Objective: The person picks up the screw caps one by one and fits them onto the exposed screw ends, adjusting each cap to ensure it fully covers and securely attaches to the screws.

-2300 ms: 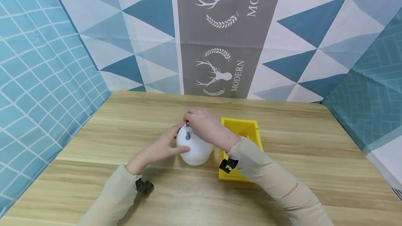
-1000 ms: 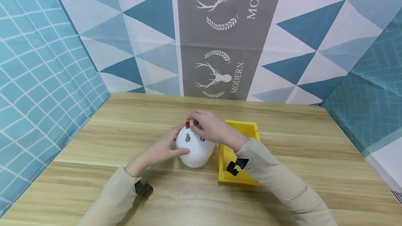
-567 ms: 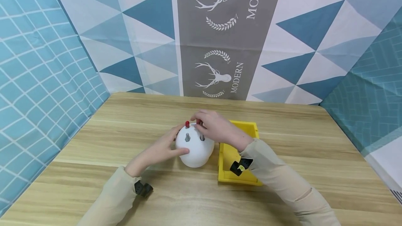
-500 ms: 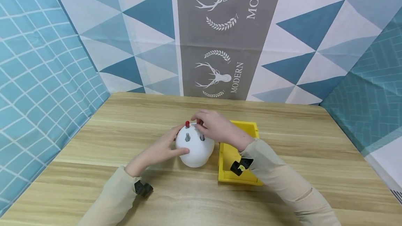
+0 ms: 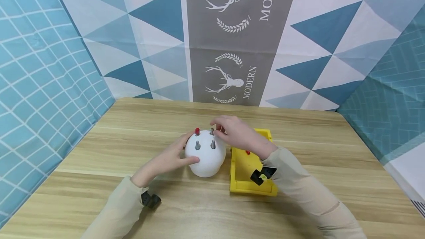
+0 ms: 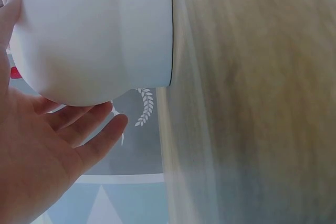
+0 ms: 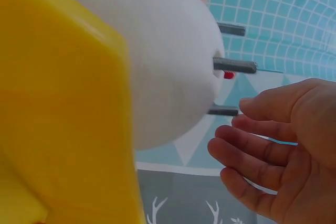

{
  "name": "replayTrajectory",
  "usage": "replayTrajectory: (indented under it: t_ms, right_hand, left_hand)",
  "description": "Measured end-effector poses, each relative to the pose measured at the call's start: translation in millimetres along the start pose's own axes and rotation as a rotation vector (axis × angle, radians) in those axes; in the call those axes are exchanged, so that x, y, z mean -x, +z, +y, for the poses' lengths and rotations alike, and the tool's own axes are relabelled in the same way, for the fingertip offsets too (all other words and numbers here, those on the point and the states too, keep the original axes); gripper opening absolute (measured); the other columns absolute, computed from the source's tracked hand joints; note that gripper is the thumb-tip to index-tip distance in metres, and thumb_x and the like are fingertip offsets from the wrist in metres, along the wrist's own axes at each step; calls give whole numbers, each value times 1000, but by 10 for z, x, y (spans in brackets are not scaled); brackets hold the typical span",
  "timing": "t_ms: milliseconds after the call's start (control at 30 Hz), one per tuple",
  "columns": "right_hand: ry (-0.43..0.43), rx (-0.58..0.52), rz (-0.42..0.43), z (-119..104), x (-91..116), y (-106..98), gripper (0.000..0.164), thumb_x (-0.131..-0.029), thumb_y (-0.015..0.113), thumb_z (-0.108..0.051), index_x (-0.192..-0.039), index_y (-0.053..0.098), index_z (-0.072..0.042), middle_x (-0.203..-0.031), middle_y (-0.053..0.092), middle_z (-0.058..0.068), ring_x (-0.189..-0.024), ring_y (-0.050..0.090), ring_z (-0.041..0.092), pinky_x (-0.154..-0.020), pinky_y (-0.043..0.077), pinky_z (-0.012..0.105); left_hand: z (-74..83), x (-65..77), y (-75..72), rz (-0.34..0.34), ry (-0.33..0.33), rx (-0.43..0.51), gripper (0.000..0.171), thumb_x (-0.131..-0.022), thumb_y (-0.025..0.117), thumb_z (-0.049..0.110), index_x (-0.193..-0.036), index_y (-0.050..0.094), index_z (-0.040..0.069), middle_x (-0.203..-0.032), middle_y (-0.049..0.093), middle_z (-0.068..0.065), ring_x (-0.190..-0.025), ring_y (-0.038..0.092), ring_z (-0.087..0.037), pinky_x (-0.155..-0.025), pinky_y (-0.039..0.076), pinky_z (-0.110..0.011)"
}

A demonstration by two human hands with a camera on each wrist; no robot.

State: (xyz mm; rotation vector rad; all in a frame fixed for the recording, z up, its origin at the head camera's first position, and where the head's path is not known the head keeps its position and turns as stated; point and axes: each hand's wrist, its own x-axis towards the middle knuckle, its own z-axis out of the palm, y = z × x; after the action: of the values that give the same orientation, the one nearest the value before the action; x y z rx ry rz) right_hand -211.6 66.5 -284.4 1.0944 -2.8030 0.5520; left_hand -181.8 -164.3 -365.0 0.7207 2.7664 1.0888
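A white rounded dome stands on the wooden table. Several metal bolts stick up from its top, among them the front left bolt and the back right bolt. A red cap covers the back left one. My left hand grips the dome's left side, thumb in front and fingers behind. My right hand hovers at the back right bolt, fingers loosely bent; in the right wrist view the thumb tip is close beside a bolt tip. No object shows between those fingers.
A yellow box stands right of the dome, partly under my right forearm. Inside it lies a small red piece. Patterned cloth hangs behind the table, with blue tiled cloth along the left side.
My right hand has moved right, from the capped back left bolt to the back right bolt, and draws slightly away, baring that bolt. My left hand stays on the dome.
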Motion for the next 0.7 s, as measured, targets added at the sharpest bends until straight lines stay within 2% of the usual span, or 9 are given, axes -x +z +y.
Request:
replayTrajectory:
  t_ms: [300, 533, 700]
  right_hand:
    - [9, -6, -15, 90, 105, -120, 26, -89, 56, -16, -113, 59, -8, -87, 64, 3, -56, 53, 7, -59, 48, 19]
    - [35, 30, -30, 171, 172, -149, 23, -89, 55, -17, -110, 61, -9, -86, 64, 1, -68, 54, 9, -67, 50, 24]
    - [61, 49, -61, 231, 202, -146, 21, -89, 56, -18, -106, 64, -9, -86, 65, 2, -67, 55, 9, -69, 51, 26]
  left_hand:
    - [-15, 4, 5, 11, 30, 10, 91, -77, 64, 53, -145, 20, 11, -145, 29, -11, -129, 34, -28, -102, 32, -50]
    - [-21, -2, 3, 7, 29, 6, 92, -77, 63, 54, -145, 19, 11, -145, 29, -11, -127, 38, -28, -101, 33, -50]
    - [-15, 5, 0, 4, 16, 2, 93, -77, 63, 55, -145, 18, 12, -146, 28, -11, -127, 38, -28, -101, 33, -51]
